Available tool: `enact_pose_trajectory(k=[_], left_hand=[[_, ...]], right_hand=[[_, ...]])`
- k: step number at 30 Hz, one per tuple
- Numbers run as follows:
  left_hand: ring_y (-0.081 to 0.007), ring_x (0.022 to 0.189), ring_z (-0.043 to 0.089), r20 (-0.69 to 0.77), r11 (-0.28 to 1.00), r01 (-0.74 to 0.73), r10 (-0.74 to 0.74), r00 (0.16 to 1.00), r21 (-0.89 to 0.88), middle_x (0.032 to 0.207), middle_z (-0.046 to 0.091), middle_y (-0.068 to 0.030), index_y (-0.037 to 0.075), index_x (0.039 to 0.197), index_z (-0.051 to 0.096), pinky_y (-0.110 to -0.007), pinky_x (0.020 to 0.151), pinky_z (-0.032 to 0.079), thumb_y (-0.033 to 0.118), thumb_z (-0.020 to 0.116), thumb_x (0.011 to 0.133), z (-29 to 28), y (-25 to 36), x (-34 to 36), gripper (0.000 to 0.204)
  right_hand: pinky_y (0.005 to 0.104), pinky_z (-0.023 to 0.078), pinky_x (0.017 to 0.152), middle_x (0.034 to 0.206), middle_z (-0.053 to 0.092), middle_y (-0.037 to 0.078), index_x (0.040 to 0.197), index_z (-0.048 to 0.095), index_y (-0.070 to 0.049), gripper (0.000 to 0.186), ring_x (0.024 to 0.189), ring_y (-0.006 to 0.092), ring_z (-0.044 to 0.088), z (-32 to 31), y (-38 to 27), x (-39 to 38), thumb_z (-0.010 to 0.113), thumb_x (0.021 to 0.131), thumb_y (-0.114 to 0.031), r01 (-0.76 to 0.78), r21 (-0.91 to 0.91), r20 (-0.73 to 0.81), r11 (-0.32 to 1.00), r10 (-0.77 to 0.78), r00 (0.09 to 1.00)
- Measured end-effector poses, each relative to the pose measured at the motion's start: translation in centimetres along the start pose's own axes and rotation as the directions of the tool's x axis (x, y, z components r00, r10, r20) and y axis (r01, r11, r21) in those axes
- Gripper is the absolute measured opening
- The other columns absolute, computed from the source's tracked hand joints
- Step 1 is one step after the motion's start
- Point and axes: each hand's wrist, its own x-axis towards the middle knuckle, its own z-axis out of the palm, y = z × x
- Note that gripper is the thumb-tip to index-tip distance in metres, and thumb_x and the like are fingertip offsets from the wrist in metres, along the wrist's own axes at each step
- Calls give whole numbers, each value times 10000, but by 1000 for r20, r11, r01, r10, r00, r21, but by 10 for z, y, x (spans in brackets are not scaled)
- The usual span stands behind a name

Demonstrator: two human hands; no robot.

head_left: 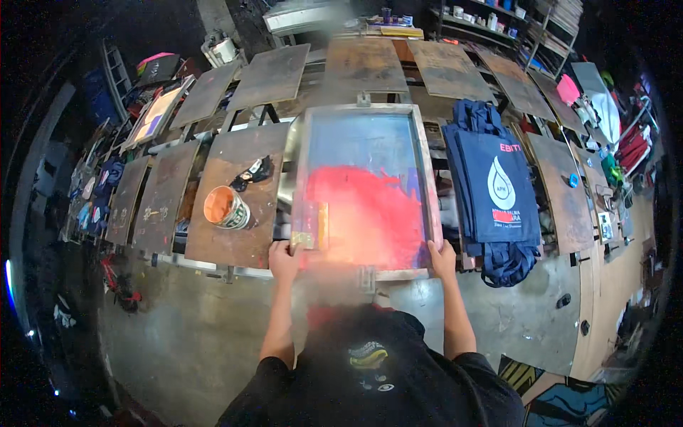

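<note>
A screen-printing frame [425, 171] lies flat in front of me, its blue mesh [359, 139] smeared with bright red-pink ink [370, 213] over the near part. At its near left corner my left hand [284, 260] is closed on the frame. The near right corner is gripped by my right hand [442, 259], thumb on top. Inside the frame, close to my left hand, rests what looks like a squeegee [323, 226] with a yellowish edge. A blur covers part of the near edge.
On a brown board to the left stand a tub [231, 210] with orange-red inside and a crumpled black cloth [255, 174]. Navy tote bags [491, 178] with white print lie stacked to the right. More boards [366, 64] line the far side; shelves [491, 21] stand behind.
</note>
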Motion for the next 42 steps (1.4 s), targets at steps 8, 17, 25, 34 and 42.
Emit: enact_pose_trajectory(k=[8, 17, 25, 34, 42], left_hand=[[-99, 672, 597, 457, 743, 429, -187, 870, -513, 796, 643, -26, -3, 953, 656, -271, 589, 484, 235, 659, 956, -44, -29, 65, 238], [-100, 850, 543, 364, 830, -177, 411, 836, -530, 972, 600, -34, 14, 1132, 570, -273, 763, 472, 208, 623, 991, -95, 52, 131, 246], [-186, 920, 545, 509, 690, -294, 701, 499, -661, 986, 558, -114, 13, 1118, 514, -340, 811, 466, 238, 670, 948, -65, 84, 153, 322], [-328, 942, 594, 492, 745, -411, 660, 567, -525, 1012, 592, -183, -6, 1070, 510, -394, 822, 472, 232, 690, 915, -51, 81, 142, 336], [-320, 1022, 559, 123, 509, -806, 859, 497, -302, 1042, 580, -119, 65, 1053, 560, -448, 908, 429, 210, 722, 825, -41, 134, 99, 315]], right_hand=[[509, 479, 755, 932, 624, 271, 960, 595, 68, 540, 884, 447, 611, 8, -3, -4, 663, 898, -464, -5, -280, -170, 960, -44, 984], [481, 408, 1007, 1227, 561, 236, 1283, 531, 19, 538, 1166, 425, 507, -7, -217, -12, 742, 827, -175, 446, -412, -380, 795, -595, 708], [480, 354, 1088, 1333, 554, 117, 1249, 593, -93, 599, 1273, 349, 482, 6, -329, -23, 819, 706, -203, 689, -447, 207, 571, -683, 700], [444, 507, 892, 1053, 623, 161, 1107, 609, 1, 441, 1049, 336, 603, 43, -327, -65, 776, 828, -296, 307, -473, -206, 826, -443, 873], [333, 547, 628, 871, 667, 66, 1031, 664, -37, 359, 745, 163, 649, 81, -320, -33, 665, 942, -385, -433, 854, 360, 289, 274, 892]])
